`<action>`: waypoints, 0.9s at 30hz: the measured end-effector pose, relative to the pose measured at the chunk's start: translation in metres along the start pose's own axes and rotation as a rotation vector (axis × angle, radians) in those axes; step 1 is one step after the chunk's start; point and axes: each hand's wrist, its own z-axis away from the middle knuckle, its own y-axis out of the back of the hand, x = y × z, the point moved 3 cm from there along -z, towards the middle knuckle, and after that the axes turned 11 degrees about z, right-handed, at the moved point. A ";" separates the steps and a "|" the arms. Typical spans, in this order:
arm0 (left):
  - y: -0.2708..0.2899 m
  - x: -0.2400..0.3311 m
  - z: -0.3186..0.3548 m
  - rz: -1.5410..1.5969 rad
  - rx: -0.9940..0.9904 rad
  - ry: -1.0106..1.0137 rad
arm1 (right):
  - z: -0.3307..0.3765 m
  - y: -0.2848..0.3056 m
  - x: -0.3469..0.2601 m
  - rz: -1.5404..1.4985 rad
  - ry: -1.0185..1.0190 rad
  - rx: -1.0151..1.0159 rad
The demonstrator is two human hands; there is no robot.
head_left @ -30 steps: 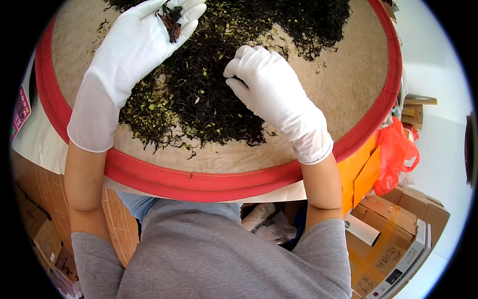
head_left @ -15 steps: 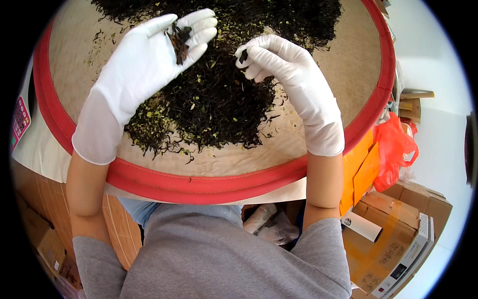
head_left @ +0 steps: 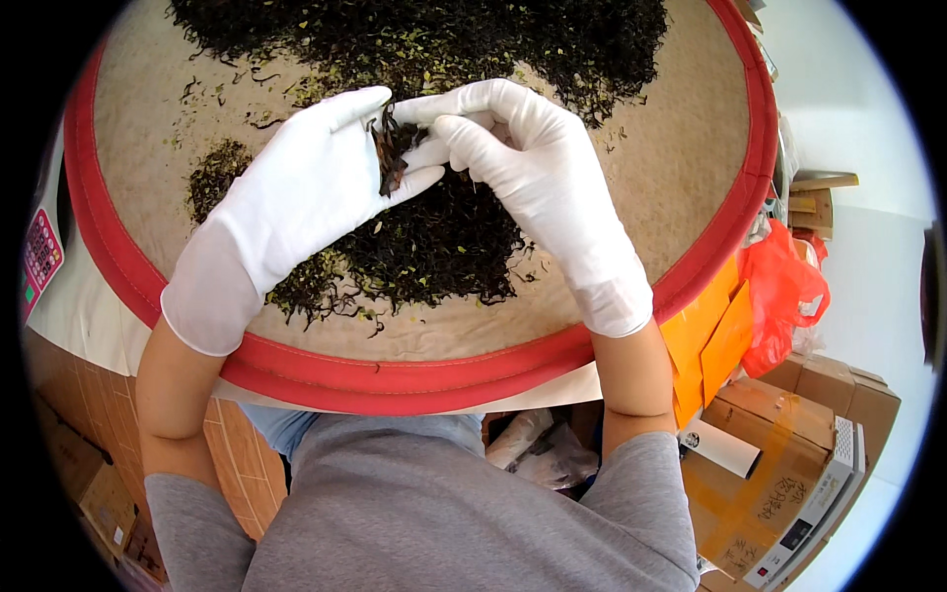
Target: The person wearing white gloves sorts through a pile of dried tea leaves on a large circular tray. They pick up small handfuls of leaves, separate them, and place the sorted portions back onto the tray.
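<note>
My left hand, in a white glove, is turned palm up with a small bunch of dark brown dried tea leaves held in it against the fingers. My right hand, gloved as well, meets it. Its index finger reaches over the bunch, and a dark leaf shows beside the thumb tip; the other fingers curl under. Beneath both hands, a heap of dark twisted tea leaves mixed with yellow-green bits is spread on a round, beige-lined tray with a red padded rim. A larger heap lies at the far side.
A pink-and-white keypad device stands at the left. To the right are orange sheets, a red plastic bag, a cardboard box and a pale appliance with a small display. Wooden flooring shows below left.
My right hand has moved left with its pinched leaf to my left palm. My left hand has shifted slightly nearer and right, its leaves still in it. The view has tilted a little.
</note>
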 end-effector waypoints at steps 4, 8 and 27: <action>-0.010 -0.001 0.001 0.075 -0.159 0.123 | 0.002 0.011 -0.002 0.069 0.042 0.211; -0.017 0.000 0.001 0.106 -0.140 0.122 | 0.001 0.055 0.004 0.311 0.103 0.427; -0.003 0.024 0.000 0.146 -0.266 0.086 | 0.000 0.044 0.046 1.061 0.064 -0.169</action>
